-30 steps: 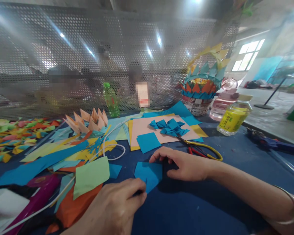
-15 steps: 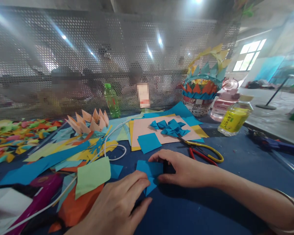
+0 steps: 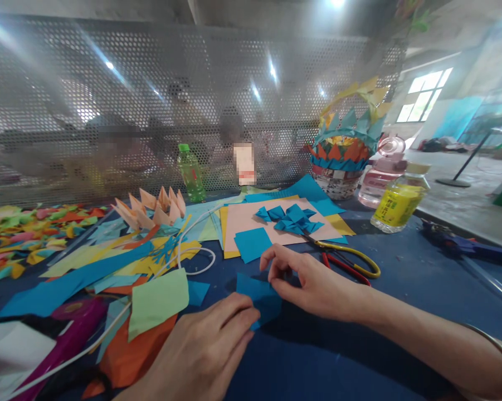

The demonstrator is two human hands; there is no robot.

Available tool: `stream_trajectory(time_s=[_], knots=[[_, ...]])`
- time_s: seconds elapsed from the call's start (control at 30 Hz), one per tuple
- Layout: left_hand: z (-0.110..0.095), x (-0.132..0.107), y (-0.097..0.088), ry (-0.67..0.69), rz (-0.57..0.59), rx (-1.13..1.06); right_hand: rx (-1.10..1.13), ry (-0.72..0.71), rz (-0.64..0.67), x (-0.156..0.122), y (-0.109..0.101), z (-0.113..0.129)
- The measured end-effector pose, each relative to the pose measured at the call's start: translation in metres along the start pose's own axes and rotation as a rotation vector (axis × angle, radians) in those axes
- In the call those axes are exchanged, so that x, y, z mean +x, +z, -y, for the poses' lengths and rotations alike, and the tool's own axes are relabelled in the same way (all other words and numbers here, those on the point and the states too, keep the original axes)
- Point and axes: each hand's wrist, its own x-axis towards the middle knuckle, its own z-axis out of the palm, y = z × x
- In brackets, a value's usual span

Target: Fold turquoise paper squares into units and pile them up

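A small blue paper piece (image 3: 259, 296) lies on the dark blue table (image 3: 359, 345) between my hands. My left hand (image 3: 200, 351) pinches its lower left corner with thumb and fingertips. My right hand (image 3: 313, 281) grips its right side, fingers curled and the index finger raised above the paper. Behind it lies a flat blue square (image 3: 253, 244) at the edge of a pink sheet (image 3: 242, 220), and on that sheet sits a cluster of folded blue paper units (image 3: 292, 218).
Yellow-and-red scissors (image 3: 346, 259) lie right of my right hand. Paper scraps (image 3: 108, 262), peach folded units (image 3: 150, 206) and a white cord (image 3: 192, 250) fill the left. At the back stand a green bottle (image 3: 191, 172), a paper basket (image 3: 342, 161), a yellow-labelled jar (image 3: 399, 203) and a perforated screen (image 3: 150, 100).
My right hand has lifted its fingers and shifted its hold on the blue piece. The left fingertips have slid further onto its corner, and the piece has been turned a little.
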Motion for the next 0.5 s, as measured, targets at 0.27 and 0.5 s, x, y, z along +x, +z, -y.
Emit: stream_trajectory(time_s=[0.27, 0.5], knots=[[0.003, -0.002, 0.001, 0.031, -0.017, 0.024, -0.128, -0.16, 0.207, -0.001, -0.009, -0.001], [0.004, -0.004, 0.0, 0.027, 0.009, 0.042, -0.131, -0.224, 0.245, 0.004, -0.015, -0.013]])
